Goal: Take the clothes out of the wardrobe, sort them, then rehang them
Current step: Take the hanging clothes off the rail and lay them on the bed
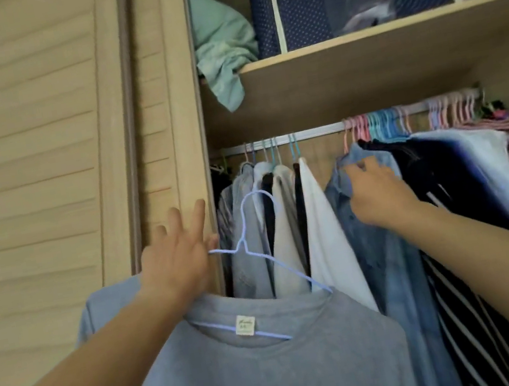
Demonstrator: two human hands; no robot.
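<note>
Grey T-shirt (pixel 277 369) held on a light blue hanger (pixel 251 224) before the open wardrobe

The left hand (pixel 176 257) pinches the hanger's end, other fingers spread, beside the door frame (pixel 178 104); the right hand (pixel 374 194) grips a denim shirt (pixel 392 270) at the edge of a bare gap on the rail (pixel 317 131), under a wooden shelf (pixel 355 39) bearing a navy storage bag (pixel 300 14)

Below the wardrobe rail (pixel 304 134), the left hand (pixel 176 257) holds a pale blue hanger (pixel 253 223) carrying a grey T-shirt (pixel 261 372). The right hand (pixel 377 195) grips a denim shirt (pixel 391 264) hanging from the rail, just right of a white garment (pixel 324 231).
</note>
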